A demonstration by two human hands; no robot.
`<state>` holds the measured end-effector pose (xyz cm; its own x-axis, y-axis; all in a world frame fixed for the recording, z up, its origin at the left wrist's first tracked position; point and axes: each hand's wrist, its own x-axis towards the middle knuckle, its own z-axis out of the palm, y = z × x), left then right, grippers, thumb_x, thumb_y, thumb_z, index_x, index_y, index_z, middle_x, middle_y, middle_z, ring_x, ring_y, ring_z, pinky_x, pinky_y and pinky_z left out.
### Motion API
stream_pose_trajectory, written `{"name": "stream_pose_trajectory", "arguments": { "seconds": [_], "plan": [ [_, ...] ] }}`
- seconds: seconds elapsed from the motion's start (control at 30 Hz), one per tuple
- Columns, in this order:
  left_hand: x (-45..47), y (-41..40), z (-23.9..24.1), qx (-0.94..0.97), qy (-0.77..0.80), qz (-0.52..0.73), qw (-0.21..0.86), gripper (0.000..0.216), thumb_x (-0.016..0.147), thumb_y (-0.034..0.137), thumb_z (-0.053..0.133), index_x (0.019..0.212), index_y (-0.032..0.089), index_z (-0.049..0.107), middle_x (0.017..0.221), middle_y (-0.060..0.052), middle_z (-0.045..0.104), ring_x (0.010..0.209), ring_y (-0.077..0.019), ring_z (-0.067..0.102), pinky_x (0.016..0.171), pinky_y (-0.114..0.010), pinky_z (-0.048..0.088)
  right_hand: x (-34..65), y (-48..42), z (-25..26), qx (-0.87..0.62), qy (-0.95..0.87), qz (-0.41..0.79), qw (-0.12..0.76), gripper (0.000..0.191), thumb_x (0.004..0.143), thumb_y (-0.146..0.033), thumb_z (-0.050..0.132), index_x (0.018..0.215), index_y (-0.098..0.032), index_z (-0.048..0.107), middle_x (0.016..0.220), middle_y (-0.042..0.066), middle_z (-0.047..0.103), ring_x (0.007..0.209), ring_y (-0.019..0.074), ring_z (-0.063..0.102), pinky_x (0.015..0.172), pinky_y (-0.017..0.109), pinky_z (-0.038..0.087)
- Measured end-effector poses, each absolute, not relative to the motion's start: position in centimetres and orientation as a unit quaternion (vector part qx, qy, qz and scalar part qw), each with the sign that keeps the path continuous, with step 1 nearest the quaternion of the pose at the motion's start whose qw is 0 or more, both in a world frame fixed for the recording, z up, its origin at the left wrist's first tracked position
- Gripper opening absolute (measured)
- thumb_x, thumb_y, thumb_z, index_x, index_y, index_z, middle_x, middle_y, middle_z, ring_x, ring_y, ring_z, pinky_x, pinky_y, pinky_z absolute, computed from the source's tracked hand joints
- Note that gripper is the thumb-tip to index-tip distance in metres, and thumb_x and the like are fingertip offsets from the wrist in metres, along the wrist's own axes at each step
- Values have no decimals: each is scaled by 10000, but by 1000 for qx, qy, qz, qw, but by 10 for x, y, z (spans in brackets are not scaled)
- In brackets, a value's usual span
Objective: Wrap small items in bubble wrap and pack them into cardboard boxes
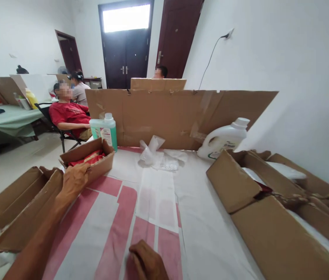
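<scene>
My left hand (76,177) is at the near wall of a small cardboard box (101,168) on the left of the table. Its fingers are bent over the rim, and the thumb is hidden. Red packets (90,158) lie inside that box, beside my fingers. Low in the middle, my right hand (148,259) rests over the red-and-white cloth (106,229). Those fingers are curled in, with nothing visible in them. A crumpled clear plastic bag (155,155) lies farther back on the cloth.
Left stands another cardboard box (32,214); several more boxes (272,229) line the right. A green-liquid bottle (110,132) and a white jug (225,138) stand before a cardboard screen (164,116). A person in a red shirt (67,114) sits beyond, left.
</scene>
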<state>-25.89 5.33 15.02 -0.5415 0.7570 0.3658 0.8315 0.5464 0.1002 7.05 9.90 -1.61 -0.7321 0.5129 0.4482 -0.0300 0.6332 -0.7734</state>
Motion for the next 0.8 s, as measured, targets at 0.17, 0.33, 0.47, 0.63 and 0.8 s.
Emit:
{"name": "stream_pose_trajectory", "arguments": {
  "seconds": [0.17, 0.33, 0.47, 0.63, 0.8],
  "plan": [
    [-202, 45, 141, -607, -767, -183, 104, 266, 965, 306, 468, 833, 237, 688, 825, -33, 713, 790, -196, 655, 721, -299, 463, 72, 135, 36, -294, -758, 456, 362, 289, 1013, -391, 493, 1205, -239, 649, 1076, 89, 697, 910, 217, 696, 790, 321, 577],
    [-140, 52, 133, -730, -614, -265, 144, 193, 977, 212, 498, 990, 255, 687, 846, -9, 712, 745, -152, 648, 687, -264, 471, 94, 172, 41, -404, -587, 527, 463, 607, 1021, -645, 344, 1442, -259, 549, 1423, 118, 604, 1274, 274, 590, 974, 423, 532],
    [-99, 71, 135, -759, -562, -275, 182, 236, 958, 140, 473, 1024, 260, 665, 798, -1, 695, 696, -153, 635, 631, -270, 473, 126, 198, 36, -403, -515, 600, 461, 719, 981, -755, 292, 1342, -257, 664, 1329, 99, 688, 1211, 295, 640, 927, 420, 542],
    [-71, 83, 142, -767, -536, -293, 195, 248, 932, 128, 490, 1054, 258, 663, 847, -16, 722, 769, -177, 675, 697, -305, 546, 155, 227, 44, -405, -514, 596, 465, 731, 951, -778, 352, 1155, -206, 760, 1115, 115, 764, 1036, 293, 700, 802, 386, 571],
    [-101, 48, 124, -695, -612, -337, 170, 519, 867, 349, 649, 1380, 382, 580, 1232, -57, 716, 1124, -297, 680, 905, -456, 610, 146, 291, 68, -394, -601, 522, 460, 555, 927, -675, 530, 1062, -188, 760, 1035, 117, 752, 950, 271, 692, 725, 351, 563]
  ]
}}
